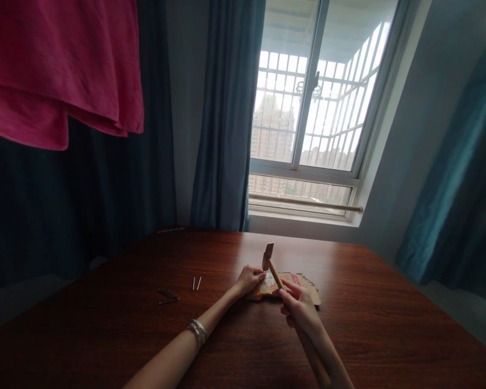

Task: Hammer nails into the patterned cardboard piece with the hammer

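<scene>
My right hand (301, 309) is wrapped round the handle of a wooden-handled hammer (276, 274). The hammer's block-like head is raised just over the fingertips of my left hand (249, 279). Those fingers are pinched together at the left part of a flat, tan, irregularly shaped piece (308, 287). Dots and a pink-red patch cover its top, and a row of notches runs along its upper right edge. Whatever my left fingers pinch is too small to make out. My right hand and the hammer hide part of the piece.
Two short, thin metal rods (196, 283) lie left of my left hand. Farther left are some dark, thin tools (169, 296). All rest on the brown wooden table (117, 335). A window (308, 108), blue curtains (227, 119) and a hanging pink cloth (60, 65) stand beyond.
</scene>
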### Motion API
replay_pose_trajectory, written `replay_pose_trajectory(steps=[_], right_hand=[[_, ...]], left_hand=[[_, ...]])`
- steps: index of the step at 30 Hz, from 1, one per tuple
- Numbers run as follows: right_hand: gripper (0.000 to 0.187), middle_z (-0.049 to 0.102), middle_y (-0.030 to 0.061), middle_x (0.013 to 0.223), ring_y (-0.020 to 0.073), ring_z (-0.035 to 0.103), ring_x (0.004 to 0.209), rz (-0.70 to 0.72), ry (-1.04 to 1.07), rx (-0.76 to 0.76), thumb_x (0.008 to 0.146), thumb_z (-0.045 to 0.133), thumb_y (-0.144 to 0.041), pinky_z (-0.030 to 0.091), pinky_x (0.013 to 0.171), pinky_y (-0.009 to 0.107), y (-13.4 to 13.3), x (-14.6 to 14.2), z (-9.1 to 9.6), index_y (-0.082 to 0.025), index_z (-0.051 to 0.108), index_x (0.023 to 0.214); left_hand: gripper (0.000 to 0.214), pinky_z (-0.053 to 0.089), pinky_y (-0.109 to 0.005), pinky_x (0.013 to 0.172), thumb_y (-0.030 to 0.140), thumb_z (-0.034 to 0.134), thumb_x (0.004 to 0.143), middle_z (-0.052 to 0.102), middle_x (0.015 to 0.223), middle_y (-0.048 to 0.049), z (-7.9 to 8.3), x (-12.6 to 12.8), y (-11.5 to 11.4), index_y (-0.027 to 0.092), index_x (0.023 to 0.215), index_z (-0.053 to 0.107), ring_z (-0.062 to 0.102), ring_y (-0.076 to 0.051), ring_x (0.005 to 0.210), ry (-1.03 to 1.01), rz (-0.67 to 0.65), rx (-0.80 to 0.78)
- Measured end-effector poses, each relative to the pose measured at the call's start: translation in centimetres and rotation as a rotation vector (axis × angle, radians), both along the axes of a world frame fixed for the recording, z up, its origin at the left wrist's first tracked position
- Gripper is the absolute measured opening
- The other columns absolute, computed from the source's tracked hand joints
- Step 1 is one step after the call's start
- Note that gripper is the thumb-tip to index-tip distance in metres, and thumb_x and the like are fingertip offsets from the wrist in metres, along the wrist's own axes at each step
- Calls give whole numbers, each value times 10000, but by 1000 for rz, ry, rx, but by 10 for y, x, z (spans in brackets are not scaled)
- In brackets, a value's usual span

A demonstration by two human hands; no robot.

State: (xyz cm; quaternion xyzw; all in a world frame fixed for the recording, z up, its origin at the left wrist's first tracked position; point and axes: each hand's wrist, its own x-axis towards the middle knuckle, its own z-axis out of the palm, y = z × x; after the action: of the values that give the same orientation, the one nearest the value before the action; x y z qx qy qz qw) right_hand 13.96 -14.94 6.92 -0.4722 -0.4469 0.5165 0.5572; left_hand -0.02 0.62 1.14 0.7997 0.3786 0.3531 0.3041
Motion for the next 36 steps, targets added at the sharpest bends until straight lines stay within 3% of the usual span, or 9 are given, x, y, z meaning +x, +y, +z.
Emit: replay_pose_trajectory(steps=[7,20,26,28,31,34,36], right_hand=[[557,630,51,852,48,449,403,14,10,16,691,639,-402,281,249,137,1,2,-2,-175,516,1185],[587,643,57,834,59,461,389,-18,35,-23,662,647,-387,286,242,145,4,5,-5,-158,507,1184],[641,656,76,856,73,464,385,-167,-11,17,607,688,-407,305,235,177,8,21,-5,-132,531,1164],[662,659,63,792,78,453,375,-239,-68,45,600,687,-410,306,236,187,11,32,-9,-113,533,1171],[667,657,40,679,105,476,391,-357,-238,77,619,661,-411,325,262,200,13,54,-18,-93,532,1191],[627,691,68,767,162,566,477,-499,-511,34,666,591,-393,399,336,240,15,82,-27,-113,520,1222],[565,701,106,862,213,633,627,-574,-750,9,691,541,-341,476,482,277,15,101,-31,-110,543,1207]], left_hand=[[312,344,-208,558,335,493,763,607,630,-19,0,-2,1,125,581,636,503,-121,604,-4,-30,36],[249,418,-216,665,305,510,736,679,790,-36,1,-2,-1,133,724,690,585,-153,736,-1,-19,19],[323,464,-238,759,180,521,701,687,944,-63,0,-1,0,126,981,671,612,-174,852,-83,21,-114],[386,458,-252,823,111,482,691,682,977,-63,-1,-3,3,125,1038,650,609,-173,905,-127,67,-128],[421,421,-267,909,27,407,661,688,956,-49,-3,-7,7,135,964,678,596,-164,960,-153,175,-41],[417,425,-261,907,4,385,647,689,943,-49,-5,-10,9,133,898,692,599,-157,951,-141,264,27],[409,434,-248,890,-9,389,635,690,933,-54,-6,-12,10,122,872,694,604,-152,934,-118,301,29]])
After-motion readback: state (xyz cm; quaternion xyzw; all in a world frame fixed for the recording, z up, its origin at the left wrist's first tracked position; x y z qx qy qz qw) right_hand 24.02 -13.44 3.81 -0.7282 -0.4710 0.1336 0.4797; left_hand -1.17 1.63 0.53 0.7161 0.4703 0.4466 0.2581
